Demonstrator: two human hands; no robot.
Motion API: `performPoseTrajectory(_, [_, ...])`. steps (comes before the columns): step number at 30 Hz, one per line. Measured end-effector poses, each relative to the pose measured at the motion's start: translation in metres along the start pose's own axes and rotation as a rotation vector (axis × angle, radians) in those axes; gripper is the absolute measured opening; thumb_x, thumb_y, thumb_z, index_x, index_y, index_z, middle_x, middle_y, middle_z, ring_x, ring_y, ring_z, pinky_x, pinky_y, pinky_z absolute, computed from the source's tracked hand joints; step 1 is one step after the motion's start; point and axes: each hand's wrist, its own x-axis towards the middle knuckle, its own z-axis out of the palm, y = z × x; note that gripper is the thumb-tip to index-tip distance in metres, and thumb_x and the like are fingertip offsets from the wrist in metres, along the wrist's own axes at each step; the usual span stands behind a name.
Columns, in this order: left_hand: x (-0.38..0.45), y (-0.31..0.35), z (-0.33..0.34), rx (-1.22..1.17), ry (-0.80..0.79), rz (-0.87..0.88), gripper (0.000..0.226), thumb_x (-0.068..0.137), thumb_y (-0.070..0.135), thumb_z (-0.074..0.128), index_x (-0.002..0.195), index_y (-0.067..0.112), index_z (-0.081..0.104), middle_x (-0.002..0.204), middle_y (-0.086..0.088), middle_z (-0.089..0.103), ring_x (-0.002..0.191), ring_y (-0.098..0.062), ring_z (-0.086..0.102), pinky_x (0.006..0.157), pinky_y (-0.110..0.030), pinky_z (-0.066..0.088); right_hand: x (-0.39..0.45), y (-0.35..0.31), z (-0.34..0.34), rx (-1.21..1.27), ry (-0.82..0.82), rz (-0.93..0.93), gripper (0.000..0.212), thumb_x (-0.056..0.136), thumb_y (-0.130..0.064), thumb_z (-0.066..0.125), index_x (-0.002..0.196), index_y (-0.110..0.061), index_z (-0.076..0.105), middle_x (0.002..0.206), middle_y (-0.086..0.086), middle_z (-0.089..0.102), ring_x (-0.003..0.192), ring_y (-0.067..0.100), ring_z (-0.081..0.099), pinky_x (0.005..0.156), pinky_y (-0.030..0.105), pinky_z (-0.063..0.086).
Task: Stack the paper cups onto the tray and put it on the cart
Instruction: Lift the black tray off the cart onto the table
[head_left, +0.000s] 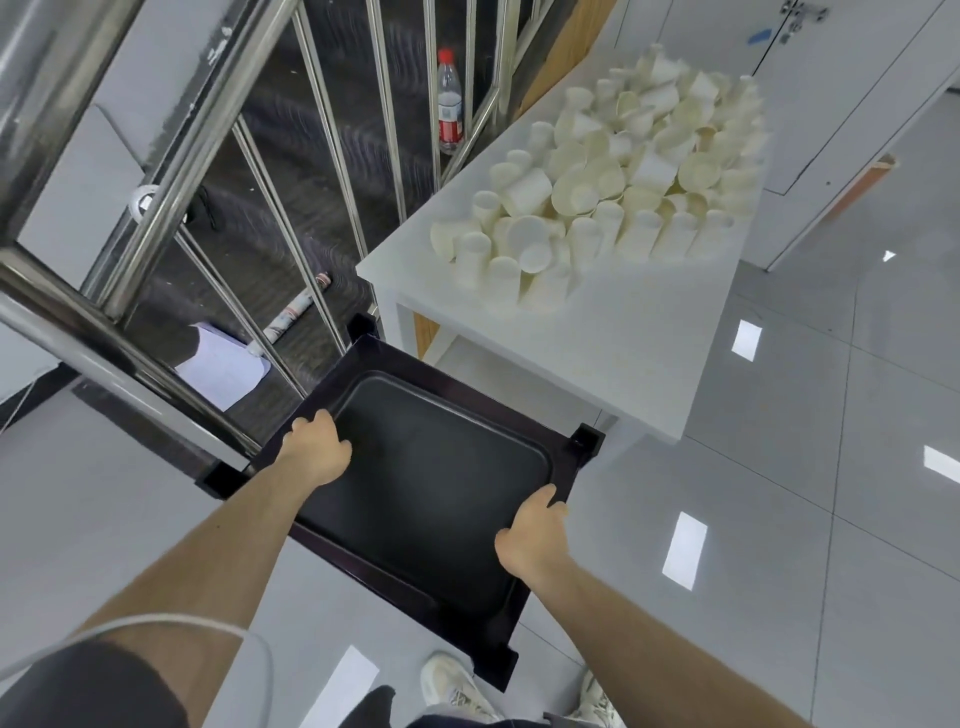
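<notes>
Black tray (441, 483) sits in the top of a dark cart (584, 441), low in front of the person, w/ nothing on it. Left hand (317, 447) grips tray's left rim, fingers curled over the edge; right hand (535, 530) grips the right rim the same way. Paper cups (613, 182) lie in a loose heap on the white table (597, 353) just beyond the cart, some upright, many tipped. Behind steel railing (171, 171), a clear bottle (450, 101) w/ red cap and red label; text too blurred to read.
</notes>
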Motion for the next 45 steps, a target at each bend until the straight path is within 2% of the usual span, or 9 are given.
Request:
performPoseTrajectory(3, [-0.008,0.003,0.003,0.009,0.046,-0.042,0.034,0.095,0.023,0.044,0.122,0.003,0.042,0.13,-0.025,0.038,0.111,-0.04,0.047,0.092,-0.046,0.046,0.001,0.002,-0.013,-0.028,0.022,-0.036,0.085,0.091,-0.006,0.056,0.151,0.002,-0.004,0.149,0.027,0.017,0.123,0.031,0.047,0.092,0.025,0.046])
performPoseTrajectory(6, [-0.02,0.01,0.004,-0.017,0.103,-0.093,0.031,0.094,0.018,0.045,0.121,0.003,0.045,0.129,-0.025,0.039,0.111,-0.041,0.046,0.093,-0.046,0.045,0.005,0.004,-0.027,-0.019,0.08,-0.099,0.07,0.086,-0.001,0.056,0.145,0.002,0.019,0.139,0.023,0.03,0.122,0.034,0.044,0.099,0.037,0.047])
performPoseTrajectory(17, [-0.084,0.042,0.001,-0.315,0.254,-0.056,0.03,0.082,0.035,0.054,0.09,0.006,0.054,0.095,-0.018,0.059,0.082,-0.033,0.059,0.073,-0.043,0.053,0.022,0.025,-0.116,0.071,0.277,-0.35,0.057,0.081,0.01,0.045,0.136,-0.005,0.041,0.133,0.015,0.039,0.122,0.029,0.038,0.096,0.03,0.039])
performPoseTrajectory(23, [-0.145,0.105,0.019,-0.351,0.35,0.014,0.021,0.086,0.031,0.056,0.083,0.011,0.058,0.082,-0.009,0.062,0.07,-0.023,0.059,0.058,-0.032,0.045,0.043,0.059,-0.185,0.084,0.356,-0.397,0.06,0.078,0.011,0.04,0.135,-0.005,0.047,0.129,0.015,0.046,0.119,0.033,0.043,0.099,0.037,0.044])
performPoseTrajectory(27, [-0.18,0.158,0.032,-0.368,0.394,-0.004,0.027,0.087,0.033,0.058,0.082,0.006,0.058,0.074,-0.009,0.062,0.068,-0.021,0.058,0.056,-0.031,0.043,0.07,0.089,-0.228,0.095,0.361,-0.406,0.047,0.07,0.01,0.038,0.112,-0.001,0.057,0.102,0.011,0.051,0.1,0.033,0.05,0.08,0.034,0.044])
performPoseTrajectory(30, [-0.195,0.195,0.039,-0.392,0.402,-0.013,0.027,0.087,0.034,0.059,0.084,0.007,0.058,0.081,-0.009,0.065,0.074,-0.022,0.06,0.058,-0.029,0.042,0.088,0.105,-0.255,0.103,0.325,-0.407,0.04,0.067,0.008,0.036,0.1,-0.005,0.057,0.093,0.01,0.048,0.093,0.032,0.048,0.074,0.033,0.039])
performPoseTrajectory(34, [-0.206,0.245,0.049,-0.476,0.395,-0.024,0.027,0.088,0.033,0.058,0.069,0.027,0.04,0.084,-0.007,0.063,0.076,-0.025,0.063,0.068,-0.041,0.055,0.11,0.12,-0.294,0.109,0.314,-0.425,0.039,0.068,0.005,0.037,0.098,-0.005,0.058,0.102,0.019,0.057,0.102,0.038,0.052,0.085,0.044,0.051])
performPoseTrajectory(40, [-0.196,0.287,0.063,-0.641,0.364,-0.051,0.006,0.089,0.017,0.054,0.093,0.014,0.057,0.085,-0.006,0.065,0.072,-0.023,0.066,0.064,-0.043,0.059,0.144,0.133,-0.341,0.1,0.289,-0.413,0.039,0.066,0.0,0.037,0.096,-0.011,0.059,0.102,0.016,0.059,0.101,0.038,0.053,0.088,0.044,0.052])
performPoseTrajectory(45, [-0.177,0.316,0.056,-0.682,0.361,-0.082,0.005,0.086,0.011,0.056,0.088,0.015,0.054,0.081,-0.008,0.063,0.069,-0.024,0.066,0.057,-0.041,0.059,0.176,0.123,-0.364,0.077,0.237,-0.408,0.047,0.062,-0.006,0.033,0.099,-0.016,0.059,0.098,0.012,0.059,0.101,0.038,0.052,0.088,0.046,0.053])
